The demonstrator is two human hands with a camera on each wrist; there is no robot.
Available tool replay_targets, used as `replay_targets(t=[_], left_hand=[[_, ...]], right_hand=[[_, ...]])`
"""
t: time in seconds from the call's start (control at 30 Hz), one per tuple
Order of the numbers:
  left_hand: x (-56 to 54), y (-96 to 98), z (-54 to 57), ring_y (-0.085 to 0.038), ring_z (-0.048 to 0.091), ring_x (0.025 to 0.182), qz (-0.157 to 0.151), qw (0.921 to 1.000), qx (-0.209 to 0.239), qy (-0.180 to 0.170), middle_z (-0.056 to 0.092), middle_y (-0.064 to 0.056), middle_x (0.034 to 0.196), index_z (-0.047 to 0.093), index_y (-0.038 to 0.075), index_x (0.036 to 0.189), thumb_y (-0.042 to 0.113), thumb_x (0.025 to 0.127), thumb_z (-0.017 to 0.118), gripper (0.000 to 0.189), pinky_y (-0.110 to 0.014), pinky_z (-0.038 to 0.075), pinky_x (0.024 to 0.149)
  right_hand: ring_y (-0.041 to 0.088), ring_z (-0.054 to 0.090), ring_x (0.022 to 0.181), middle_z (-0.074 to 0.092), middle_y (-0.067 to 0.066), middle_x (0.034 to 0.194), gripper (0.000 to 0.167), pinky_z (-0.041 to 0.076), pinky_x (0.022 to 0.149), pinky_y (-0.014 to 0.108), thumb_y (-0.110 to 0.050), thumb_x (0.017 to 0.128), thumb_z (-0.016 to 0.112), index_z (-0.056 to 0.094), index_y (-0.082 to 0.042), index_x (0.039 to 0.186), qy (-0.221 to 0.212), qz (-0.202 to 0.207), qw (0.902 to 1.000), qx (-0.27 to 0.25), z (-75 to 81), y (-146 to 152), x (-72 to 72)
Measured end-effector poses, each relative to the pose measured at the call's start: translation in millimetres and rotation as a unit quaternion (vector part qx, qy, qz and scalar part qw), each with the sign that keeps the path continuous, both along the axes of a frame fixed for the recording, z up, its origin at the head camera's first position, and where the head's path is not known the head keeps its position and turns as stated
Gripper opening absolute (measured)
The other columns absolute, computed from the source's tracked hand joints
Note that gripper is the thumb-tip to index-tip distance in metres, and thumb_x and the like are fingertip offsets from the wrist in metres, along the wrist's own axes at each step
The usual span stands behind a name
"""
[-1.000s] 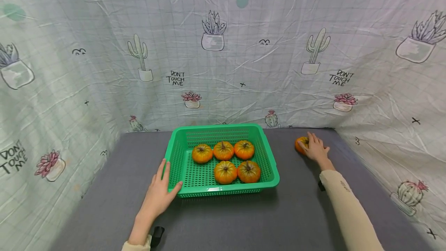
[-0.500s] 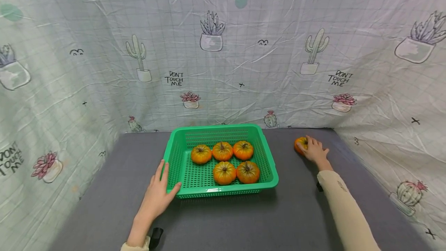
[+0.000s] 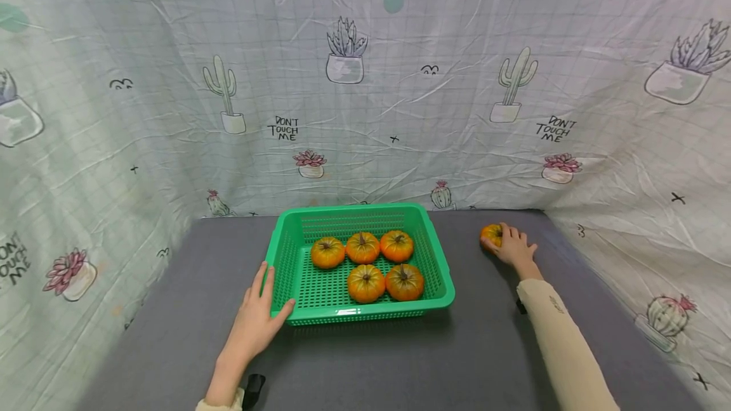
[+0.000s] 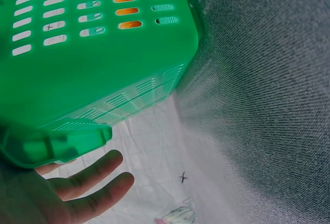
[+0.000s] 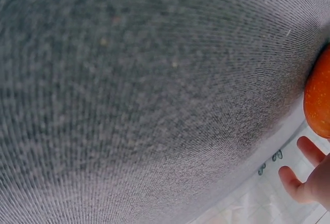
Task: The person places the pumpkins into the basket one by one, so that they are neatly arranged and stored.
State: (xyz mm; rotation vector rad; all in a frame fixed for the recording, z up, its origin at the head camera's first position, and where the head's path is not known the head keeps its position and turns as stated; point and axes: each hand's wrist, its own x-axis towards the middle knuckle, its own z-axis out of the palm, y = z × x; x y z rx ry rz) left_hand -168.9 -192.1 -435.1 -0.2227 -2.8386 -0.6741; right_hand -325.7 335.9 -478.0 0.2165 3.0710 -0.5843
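Note:
A green plastic basket stands mid-table and holds several small orange pumpkins, grouped toward its right side. My left hand rests at the basket's near left corner, its fingers spread along the left rim and its thumb on the front corner. In the left wrist view, fingers reach out straight beside the green rim. To the right of the basket, my right hand grips another small pumpkin on the table, thumb on its near side. Two extended fingers and part of that pumpkin appear in the right wrist view.
A dark grey cloth covers the table. White cloth printed with cacti and lettering hangs behind it and along both sides. A bare strip of table lies between the basket and the right-hand pumpkin.
The right hand's fingers and thumb have settled lower around the pumpkin, which stays on the table. My left hand keeps its place on the basket. The whole head view has shifted slightly.

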Motion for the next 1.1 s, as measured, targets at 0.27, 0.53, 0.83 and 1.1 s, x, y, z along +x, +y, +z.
replay_targets(t=[0.27,0.53,0.83,1.1], left_hand=[[1.8,0.1,0.2,-0.045,0.037,0.115,0.001,1.0,0.0,0.005,0.011,-0.02,0.148,0.019,-0.002,0.141,0.042,0.086,0.053,0.078,-0.056,0.04,0.077],[0.9,-0.6,-0.8,-0.044,0.037,0.116,0.001,1.0,-0.002,0.003,0.01,-0.019,0.148,0.018,-0.001,0.142,0.042,0.086,0.053,0.078,-0.056,0.04,0.077],[0.9,1.1,0.4,-0.047,0.035,0.118,-0.002,1.0,0.004,-0.004,0.009,-0.02,0.148,0.016,-0.001,0.142,0.041,0.086,0.053,0.079,-0.058,0.037,0.082],[0.3,0.0,1.5,-0.048,0.033,0.119,-0.001,1.0,0.006,-0.006,0.007,-0.019,0.149,0.015,-0.001,0.142,0.041,0.086,0.053,0.079,-0.059,0.037,0.082]], right_hand=[[0.053,0.019,0.117,0.024,0.033,0.132,0.08,0.011,0.088,0.071,-0.055,0.086,0.042,0.019,0.002,0.137,0.004,-0.003,1.0,0.002,1.2,-3.2,1.5],[0.053,0.018,0.116,0.023,0.034,0.131,0.079,0.012,0.086,0.071,-0.054,0.087,0.042,0.019,0.003,0.136,0.018,-0.005,0.9998,0.001,-1.0,-3.8,1.8],[0.051,0.025,0.112,0.031,0.035,0.123,0.074,0.017,0.085,0.069,-0.048,0.087,0.047,0.027,0.006,0.132,0.075,0.012,0.997,0.016,-6.2,-3.8,1.5],[0.051,0.031,0.104,0.035,0.034,0.119,0.073,0.022,0.081,0.065,-0.047,0.085,0.052,0.031,0.007,0.13,0.082,0.027,0.9957,0.033,-0.3,-7.6,-0.9]])
